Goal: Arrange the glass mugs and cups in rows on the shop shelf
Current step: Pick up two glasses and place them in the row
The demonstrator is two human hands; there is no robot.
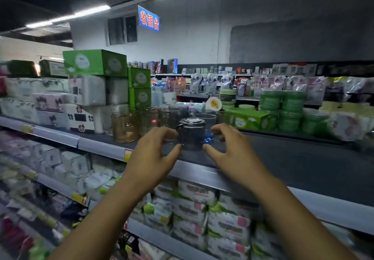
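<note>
A dark grey glass mug (191,133) stands upside down near the front of the top shelf (283,158). My left hand (153,152) is at its left side with curved fingers near the handle, thumb tip by the mug's base. My right hand (230,148) is at its right side, fingers curved above a blue-tinted cup (208,136). Whether either hand touches the glass is unclear. Behind stand an amber mug (124,126), several clear glass mugs (169,116) and cups (204,117) in loose rows.
Tissue packs (60,106) and green boxes (139,86) are stacked left of the glasses. A green box (250,119) and green tubs (283,110) sit to the right. Lower shelves (192,205) hold wrapped packs. The shelf surface right of my hands is bare.
</note>
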